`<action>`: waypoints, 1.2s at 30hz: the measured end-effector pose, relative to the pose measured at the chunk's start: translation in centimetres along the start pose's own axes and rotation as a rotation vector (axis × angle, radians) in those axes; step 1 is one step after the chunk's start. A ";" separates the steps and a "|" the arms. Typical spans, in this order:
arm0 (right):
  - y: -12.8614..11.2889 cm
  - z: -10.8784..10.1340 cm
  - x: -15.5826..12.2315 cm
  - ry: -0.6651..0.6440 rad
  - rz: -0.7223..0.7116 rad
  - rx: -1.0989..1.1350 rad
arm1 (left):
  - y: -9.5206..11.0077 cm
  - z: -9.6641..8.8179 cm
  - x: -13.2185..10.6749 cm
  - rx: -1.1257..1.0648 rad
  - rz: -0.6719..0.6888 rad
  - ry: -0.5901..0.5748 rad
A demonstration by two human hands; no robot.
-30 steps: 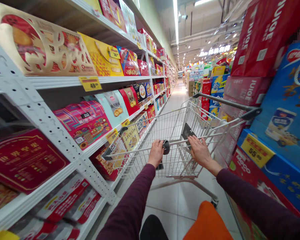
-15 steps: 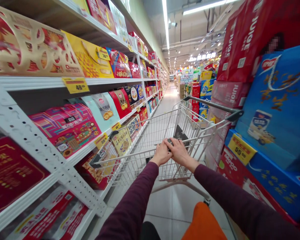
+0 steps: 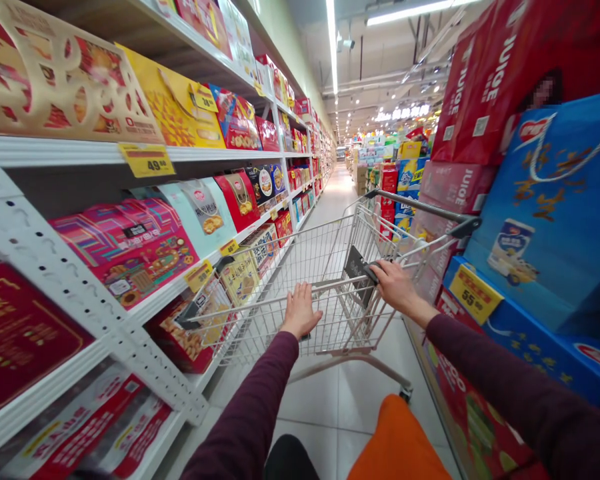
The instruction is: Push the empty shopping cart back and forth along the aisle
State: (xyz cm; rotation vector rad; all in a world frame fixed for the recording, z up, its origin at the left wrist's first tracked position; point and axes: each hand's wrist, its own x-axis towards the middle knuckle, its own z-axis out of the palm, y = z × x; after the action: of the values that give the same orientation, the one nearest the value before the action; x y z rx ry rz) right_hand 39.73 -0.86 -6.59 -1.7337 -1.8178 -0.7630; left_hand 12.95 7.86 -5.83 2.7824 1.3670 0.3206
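Observation:
An empty wire shopping cart [image 3: 305, 257] stands in the aisle in front of me, tilted toward the left shelves. My left hand [image 3: 299, 311] lies on the cart's near top rail, fingers stretched forward over the wire and close together. My right hand [image 3: 394, 285] is closed on the edge of the dark plastic flap [image 3: 356, 267] of the cart's fold-down seat. The cart's long bar with dark end grips [image 3: 423, 208] runs along its far right side, untouched. Both my sleeves are dark maroon.
White shelves [image 3: 80, 150] on the left carry boxed gift packs and yellow price tags [image 3: 147, 160]. Stacked red cartons [image 3: 485, 73] and blue cartons [image 3: 545, 220] crowd the right, close to the cart. The tiled aisle [image 3: 337, 193] runs ahead. Something orange [image 3: 400, 443] shows at the bottom.
Half a second ago both hands met at the middle of the rail. They have since parted: the left slid left along the rail, the right moved right onto the dark flap.

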 end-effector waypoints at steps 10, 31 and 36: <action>-5.8 4.3 1.9 0.050 -0.111 0.165 | 0.8 -1.4 -0.3 0.061 -0.011 -0.113; -0.5 1.5 1.8 0.001 -0.012 -0.025 | 0.8 -1.5 -0.3 0.066 -0.036 -0.098; 2.2 0.3 2.0 0.069 -0.013 0.229 | 0.6 -1.4 -0.4 0.059 -0.035 -0.105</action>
State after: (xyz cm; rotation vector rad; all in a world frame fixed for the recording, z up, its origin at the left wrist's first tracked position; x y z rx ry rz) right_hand 41.87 0.85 -5.27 -1.5323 -1.7954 -0.5866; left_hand 12.94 7.07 -4.49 2.7737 1.4224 0.1337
